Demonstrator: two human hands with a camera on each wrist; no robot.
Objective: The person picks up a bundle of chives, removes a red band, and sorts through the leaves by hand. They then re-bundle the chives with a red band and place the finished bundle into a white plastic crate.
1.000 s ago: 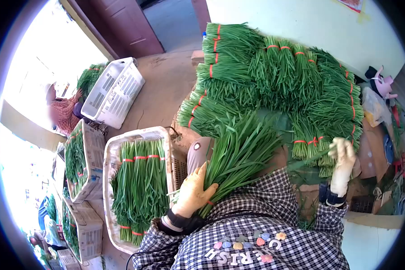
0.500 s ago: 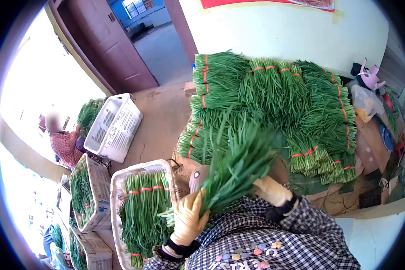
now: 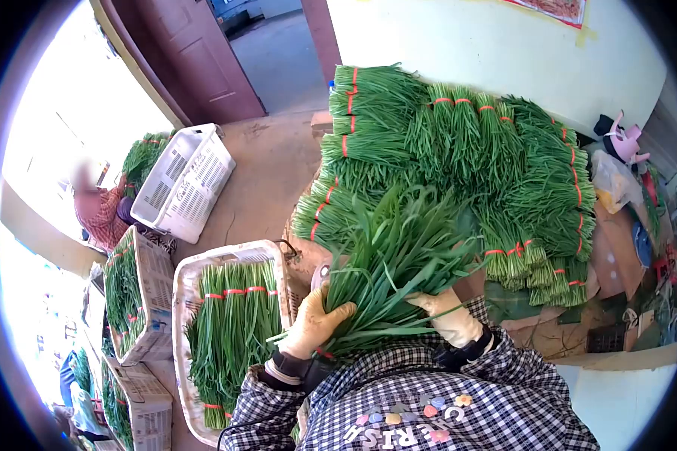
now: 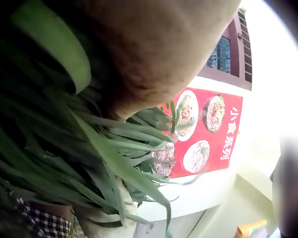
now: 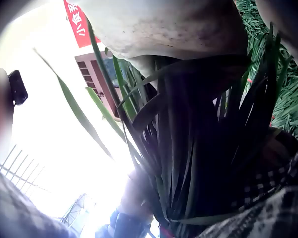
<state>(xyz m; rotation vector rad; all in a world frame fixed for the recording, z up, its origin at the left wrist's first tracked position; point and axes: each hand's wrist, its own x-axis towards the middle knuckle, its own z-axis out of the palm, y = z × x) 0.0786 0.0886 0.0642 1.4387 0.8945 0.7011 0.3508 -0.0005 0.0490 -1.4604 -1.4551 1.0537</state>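
A loose bunch of garlic chives [image 3: 399, 263] lies over my lap, its long flat leaves fanned up and to the right. My gloved left hand [image 3: 314, 325] grips it near the stem end, thumb across the top. A bit of red band [image 3: 323, 352] shows beside that hand. On the bunch's right side my gloved right hand [image 3: 451, 317] holds leaves, its thumb on top and most fingers hidden beneath them. In the right wrist view, the right glove [image 5: 174, 29] curls over the leaves, which hang down toward the left hand.
At my left stands a white crate [image 3: 179, 331] of banded chives. Stacked banded bundles [image 3: 466, 143] cover the floor ahead, against the wall. A white basket [image 3: 192, 180] and another person [image 3: 101, 214] are at far left, near more filled crates [image 3: 154, 301].
My right hand has come in from the far right, where it held a few leaves, to the bunch. The leaves have swung up and spread back out. The left hand keeps its grip.
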